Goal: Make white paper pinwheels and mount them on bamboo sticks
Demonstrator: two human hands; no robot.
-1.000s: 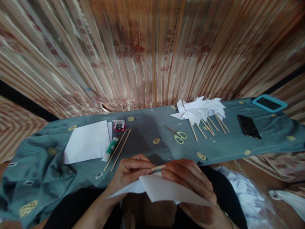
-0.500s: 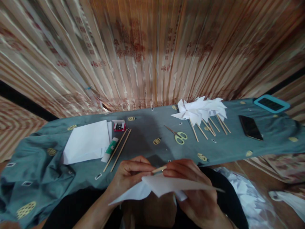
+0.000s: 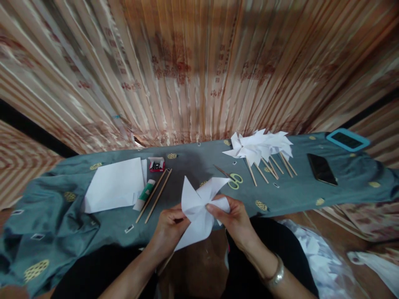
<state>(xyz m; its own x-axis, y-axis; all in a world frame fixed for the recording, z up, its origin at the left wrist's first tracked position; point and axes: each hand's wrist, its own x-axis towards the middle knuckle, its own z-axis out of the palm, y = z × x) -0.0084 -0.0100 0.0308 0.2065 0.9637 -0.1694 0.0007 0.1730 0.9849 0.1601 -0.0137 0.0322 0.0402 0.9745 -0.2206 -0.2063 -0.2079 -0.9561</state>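
Observation:
A white paper pinwheel (image 3: 199,214) is held up over the table's near edge, its front facing me. My left hand (image 3: 173,226) grips it from the left, with the fingers partly behind the paper. On the other side my right hand (image 3: 232,218) pinches it, thumb pressed at the centre and fingers behind. A wooden stick (image 3: 166,262) slants out below the paper near my left wrist; how it joins the pinwheel is hidden. Just beyond the paper lie scissors (image 3: 233,179) with light green handles.
Finished pinwheels (image 3: 262,145) on sticks lie at the back right, near a phone (image 3: 322,169) and a blue-framed tablet (image 3: 348,140). Leftward are paper sheets (image 3: 115,185), a glue stick (image 3: 144,195), two loose sticks (image 3: 158,196) and a red pin box (image 3: 156,164). A plastic bag (image 3: 318,253) sits lower right.
The pinwheel has been turned from nearly edge-on to face me and raised. My right thumb has moved onto its centre, and my left hand has shifted to its left side.

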